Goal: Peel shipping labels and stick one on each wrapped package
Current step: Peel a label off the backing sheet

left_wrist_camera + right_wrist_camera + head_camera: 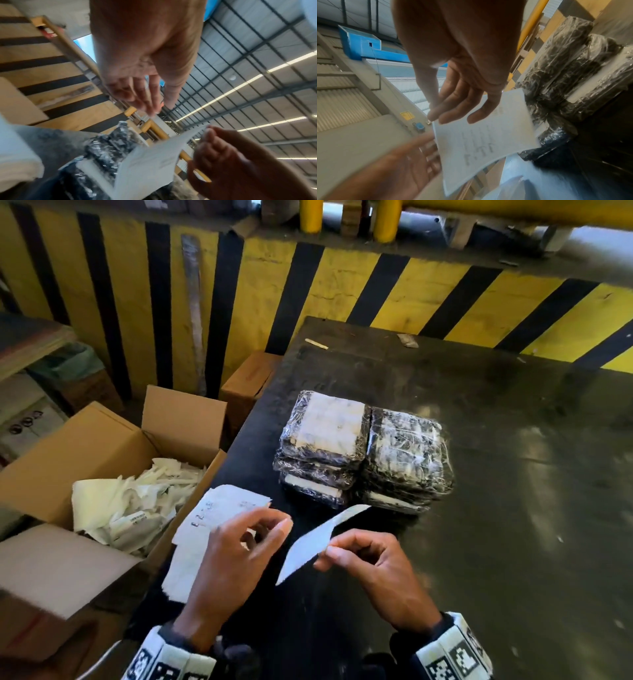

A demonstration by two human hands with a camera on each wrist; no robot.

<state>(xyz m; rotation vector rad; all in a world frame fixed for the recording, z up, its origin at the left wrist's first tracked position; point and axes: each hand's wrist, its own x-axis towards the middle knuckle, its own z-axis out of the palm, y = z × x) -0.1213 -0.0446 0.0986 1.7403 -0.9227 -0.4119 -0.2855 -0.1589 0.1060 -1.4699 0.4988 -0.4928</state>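
Nearest the head cam, the right hand [363, 559] pinches one corner of a peeled label [315, 542] btwn thumb and fingertips, prob. so the sticky side touches nothing. The label is thin white paper w/ faint print, hanging free above the worktop [513, 474]. At 9 o'clock of it, the left hand [239, 549] hovers loosely curled, gripping nothing. The wrapped packages [363, 450], two stacks in glossy black film, sit at 12 o'clock; the left top one already looks labelled. More labels [219, 511] lie under the left hand; an open box [102, 440] of backing scraps is at 10.

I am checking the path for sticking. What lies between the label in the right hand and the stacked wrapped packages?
In the head view, only bare dark table lies between the label, pinched by the right hand, and the wrapped packages.
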